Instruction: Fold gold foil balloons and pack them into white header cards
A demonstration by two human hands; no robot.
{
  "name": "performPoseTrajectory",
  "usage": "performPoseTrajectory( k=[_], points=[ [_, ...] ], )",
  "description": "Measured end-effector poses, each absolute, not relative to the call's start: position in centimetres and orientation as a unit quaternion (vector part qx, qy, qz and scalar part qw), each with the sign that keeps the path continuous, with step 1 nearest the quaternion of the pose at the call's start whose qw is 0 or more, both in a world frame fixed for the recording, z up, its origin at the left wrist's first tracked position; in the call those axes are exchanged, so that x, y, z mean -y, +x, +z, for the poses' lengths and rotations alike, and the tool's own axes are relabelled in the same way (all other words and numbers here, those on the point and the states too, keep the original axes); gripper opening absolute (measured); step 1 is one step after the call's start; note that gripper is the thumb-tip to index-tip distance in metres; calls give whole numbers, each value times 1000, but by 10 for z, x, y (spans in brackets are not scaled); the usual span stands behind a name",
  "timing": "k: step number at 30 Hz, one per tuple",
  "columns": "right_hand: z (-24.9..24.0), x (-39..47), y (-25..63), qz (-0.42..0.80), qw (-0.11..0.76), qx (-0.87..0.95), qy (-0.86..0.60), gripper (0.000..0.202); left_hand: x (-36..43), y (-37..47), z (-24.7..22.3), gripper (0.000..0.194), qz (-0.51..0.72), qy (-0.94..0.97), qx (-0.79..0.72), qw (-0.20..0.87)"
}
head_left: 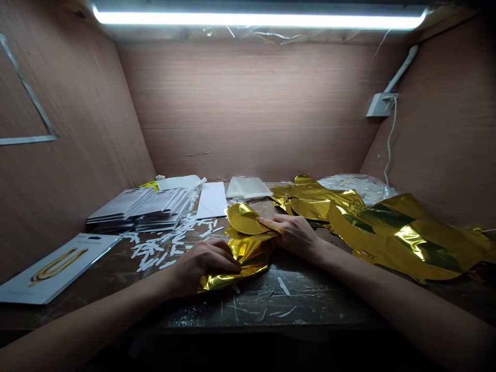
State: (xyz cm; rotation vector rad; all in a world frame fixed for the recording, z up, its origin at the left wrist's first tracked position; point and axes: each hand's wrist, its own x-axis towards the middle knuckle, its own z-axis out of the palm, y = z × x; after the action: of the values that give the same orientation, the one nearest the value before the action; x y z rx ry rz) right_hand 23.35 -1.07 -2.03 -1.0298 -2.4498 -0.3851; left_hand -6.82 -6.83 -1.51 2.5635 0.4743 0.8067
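A flat gold foil balloon (pixel 251 250), partly folded, lies on the dark worktable before me. My left hand (pixel 209 258) is closed on its lower left part, the fingers curled over the foil. With the index finger stretched along the rounded upper flap, my right hand (pixel 296 235) grips the balloon's right side; its thumb is hidden. More uninflated gold foil balloons (pixel 399 235) spread out to the right of my right hand. Small white paper strips (pixel 155 250) lie scattered beyond my left hand.
Stacks of white printed packets (pixel 155 206) stand at the left. A packet picturing a gold U (pixel 58 263) lies nearer. At the back are a white card (pixel 212 200), translucent bags (pixel 248 187) and crumpled clear plastic (pixel 354 186). A cable (pixel 391 139) hangs on the right wall.
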Motion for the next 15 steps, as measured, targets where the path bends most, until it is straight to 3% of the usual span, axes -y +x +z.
performPoseTrajectory(
  k=[3, 7, 12, 15],
  points=[
    [-16, 9, 230, -56, 323, 867, -375, 35, 70, -66, -13, 23, 291, 919, -182, 193],
    [-19, -5, 227, 183, 489, 703, -483, 17, 67, -66, -18, 23, 312, 913, -170, 202],
    [-24, -14, 223, 402, 488, 550, -546, 21, 66, -66, -22, 20, 320, 907, -178, 208],
    [-25, -14, 221, 447, 489, 536, -523, 32, 66, -66, -20, 18, 315, 907, -180, 212]
  ],
)
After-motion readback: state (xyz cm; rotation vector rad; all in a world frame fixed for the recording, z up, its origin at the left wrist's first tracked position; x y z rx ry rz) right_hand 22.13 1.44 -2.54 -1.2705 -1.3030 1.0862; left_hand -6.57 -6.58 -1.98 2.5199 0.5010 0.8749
